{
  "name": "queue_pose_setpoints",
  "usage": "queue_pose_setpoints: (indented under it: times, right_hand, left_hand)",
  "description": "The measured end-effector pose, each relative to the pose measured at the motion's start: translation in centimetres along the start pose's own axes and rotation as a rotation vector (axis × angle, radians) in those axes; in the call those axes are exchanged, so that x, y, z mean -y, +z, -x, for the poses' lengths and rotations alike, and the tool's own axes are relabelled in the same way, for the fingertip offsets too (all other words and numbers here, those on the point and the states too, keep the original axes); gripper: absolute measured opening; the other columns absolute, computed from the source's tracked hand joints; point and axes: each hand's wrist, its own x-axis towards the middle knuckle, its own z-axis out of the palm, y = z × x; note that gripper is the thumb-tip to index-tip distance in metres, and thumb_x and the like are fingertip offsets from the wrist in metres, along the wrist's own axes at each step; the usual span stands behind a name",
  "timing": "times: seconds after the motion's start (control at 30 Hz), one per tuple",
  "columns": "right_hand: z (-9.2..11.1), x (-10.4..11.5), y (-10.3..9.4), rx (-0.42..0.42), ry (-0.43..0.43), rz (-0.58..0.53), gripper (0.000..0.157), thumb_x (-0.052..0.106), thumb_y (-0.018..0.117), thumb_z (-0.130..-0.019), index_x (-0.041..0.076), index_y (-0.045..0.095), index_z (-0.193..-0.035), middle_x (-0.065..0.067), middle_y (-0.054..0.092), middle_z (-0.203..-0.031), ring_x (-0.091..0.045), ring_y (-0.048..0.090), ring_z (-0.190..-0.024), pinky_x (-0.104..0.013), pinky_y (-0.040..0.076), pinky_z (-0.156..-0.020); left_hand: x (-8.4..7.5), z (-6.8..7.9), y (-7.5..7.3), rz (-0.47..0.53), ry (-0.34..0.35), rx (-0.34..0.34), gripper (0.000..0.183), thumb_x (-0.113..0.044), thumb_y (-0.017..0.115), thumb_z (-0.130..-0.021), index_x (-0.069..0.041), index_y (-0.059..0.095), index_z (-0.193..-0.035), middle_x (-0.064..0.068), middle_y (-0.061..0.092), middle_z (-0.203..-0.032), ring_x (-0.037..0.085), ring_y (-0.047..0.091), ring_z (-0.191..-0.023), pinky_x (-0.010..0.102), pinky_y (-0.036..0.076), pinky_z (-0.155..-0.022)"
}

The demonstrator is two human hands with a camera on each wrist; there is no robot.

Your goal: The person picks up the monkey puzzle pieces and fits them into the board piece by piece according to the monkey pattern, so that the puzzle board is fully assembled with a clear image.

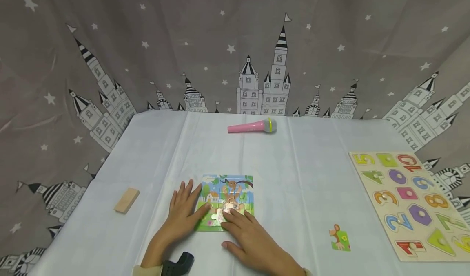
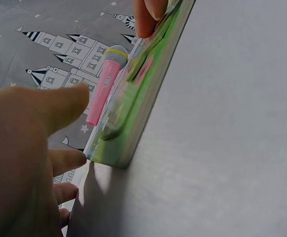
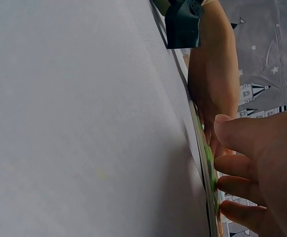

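A jigsaw puzzle in a tray (image 1: 247, 223) lies flat on the white table, its picture showing a small house, trees and an animal. At its left edge is my left hand (image 1: 180, 213), fingers spread, with the thumb reaching over the pieces. My right hand (image 1: 253, 241) rests its fingertips on the lower right part of the puzzle. In the left wrist view, a green piece (image 2: 139, 69) stands slightly raised above the tray's surface. Part of the puzzle's lower right is hidden under the right hand. One loose puzzle piece (image 1: 344, 240) with part of a monkey lies off to the right.
A pink toy microphone (image 1: 249, 126) lies toward the back. To the left is a wooden block (image 1: 127, 200). A number and shape peg board (image 1: 391, 196) covers the right side of the table. Behind hangs a grey curtain (image 1: 205, 27) printed with castles.
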Motion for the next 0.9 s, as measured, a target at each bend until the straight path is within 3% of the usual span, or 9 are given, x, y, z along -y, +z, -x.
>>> queue_pose_setpoints:
  times: [0.43,0.7,0.9]
  right_hand:
    - [-0.5,0.1,-0.3,-0.072,0.042,-0.025,0.039,0.039,0.048,-0.092,0.014,0.056,-0.121,0.000,0.050,-0.133,-0.019,0.041,-0.129,-0.044,0.035,-0.105]
    - [-0.9,1.0,-0.1,-0.008,-0.035,0.010,0.045,0.041,0.045,-0.093,0.013,0.050,-0.128,-0.003,0.040,-0.143,-0.022,0.033,-0.135,-0.044,0.031,-0.109]
    - [-0.8,1.2,0.1,0.026,-0.040,0.039,0.047,0.042,0.046,-0.092,0.013,0.050,-0.128,-0.004,0.043,-0.141,-0.022,0.035,-0.134,-0.043,0.032,-0.109]
  left_hand:
    - [0.0,-0.4,-0.2,0.032,-0.051,-0.006,0.045,-0.021,0.039,-0.096,0.002,0.039,-0.135,0.024,0.022,-0.147,0.042,0.006,-0.138,0.058,0.000,-0.110]
    - [0.0,-0.4,-0.4,0.029,-0.027,-0.015,0.043,-0.019,0.039,-0.096,0.001,0.040,-0.134,0.025,0.022,-0.147,0.043,0.008,-0.138,0.058,0.001,-0.110]
    - [0.3,-0.4,-0.1,0.002,-0.014,-0.028,0.042,-0.014,0.043,-0.094,0.002,0.042,-0.133,0.025,0.024,-0.146,0.043,0.010,-0.137,0.059,0.004,-0.110]
